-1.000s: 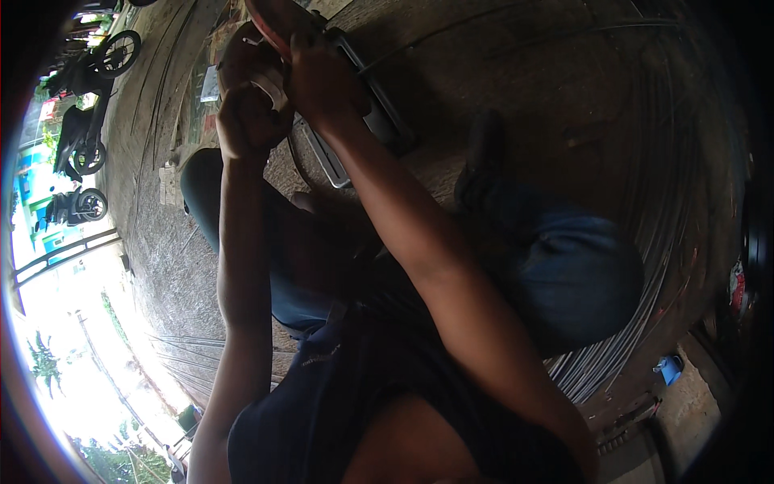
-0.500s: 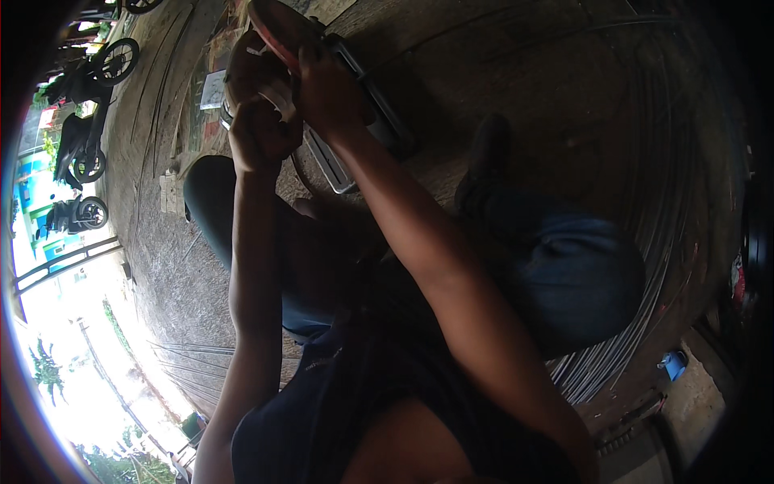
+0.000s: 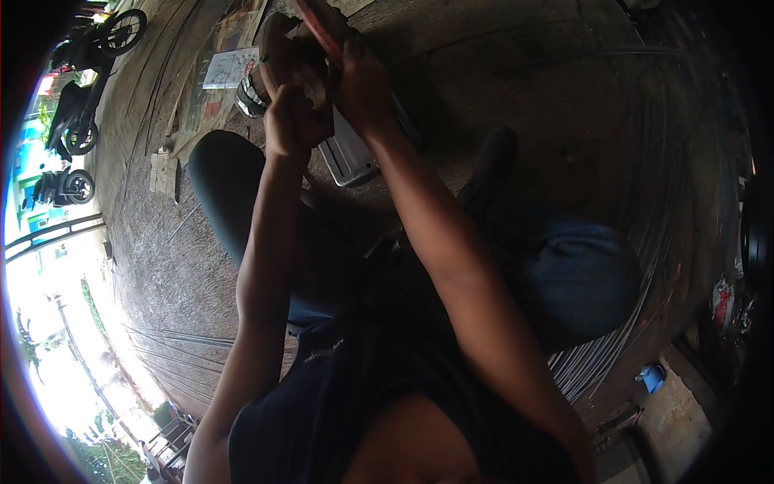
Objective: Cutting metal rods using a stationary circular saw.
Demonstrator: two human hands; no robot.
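My right hand [image 3: 360, 89] is closed around a flat, curved piece with a red edge [image 3: 324, 31], its thumb lying along it. Just left of it, my left hand [image 3: 295, 121] is closed at a brown, rounded piece [image 3: 278, 50]; its curled fingers hide where it grips. Both pieces are too dark and too much covered to name their kind. Below my hands a grey metal frame with a long slot [image 3: 351, 155] rests on the ground, partly behind my right wrist. A shiny, rounded metal part [image 3: 250, 97] shows beside my left hand.
My bent legs [image 3: 572, 282] lie on both sides. Thin metal rods [image 3: 592, 367] are spread on the floor at the right. A white sheet [image 3: 230, 68] lies at the far left, near a wooden block [image 3: 164, 173]. Motorcycles [image 3: 76, 121] stand further left; a blue object [image 3: 651, 377] is lower right.
Both hands, with the red-edged and brown pieces, have shifted rightward in the picture. The whole view has moved a little too. Both hands stay closed.
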